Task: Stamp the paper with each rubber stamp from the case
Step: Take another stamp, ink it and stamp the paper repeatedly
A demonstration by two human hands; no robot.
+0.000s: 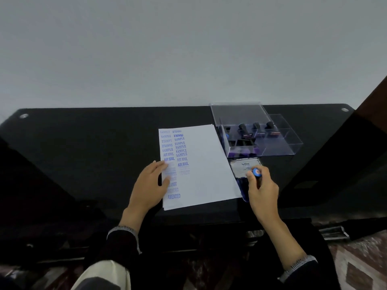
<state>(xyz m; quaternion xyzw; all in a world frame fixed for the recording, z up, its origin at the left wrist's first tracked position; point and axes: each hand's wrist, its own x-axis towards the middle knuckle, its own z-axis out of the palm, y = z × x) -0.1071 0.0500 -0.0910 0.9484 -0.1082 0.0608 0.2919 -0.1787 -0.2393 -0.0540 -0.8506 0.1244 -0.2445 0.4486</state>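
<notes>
**A:** What lies at the left of the scene?

**B:** A dark, glossy bench (94, 143) against a pale wall. The left hand (149, 186) rests flat on the left edge of a white sheet of paper (201, 164), fingers straight and slightly spread, pressing it down.

**A:** What is on the paper?

**B:** Two columns of blue stamped words run down its left part: SAMPLE many times, FRAGILE, AIR MAIL, AMENDED. Some prints under and beside the fingers are too faint to read. The right part of the sheet is blank.

**A:** And to the right of the sheet?

**B:** The right hand (261, 188) pinches a rubber stamp (257, 173) with a round blue cap, fingers curled round its dark handle. It holds the stamp over an open ink pad (243, 186), which touches the paper's right edge; its raised lid (245, 166) carries a white label. Whether the stamp touches the pad, I cannot tell.

**A:** Where is the case?

**B:** Behind the ink pad, at the far right of the bench: a clear plastic case (293, 145) with its lid (236, 113) tilted open. Several dark-handled stamps (244, 130) stand in its compartments.
</notes>
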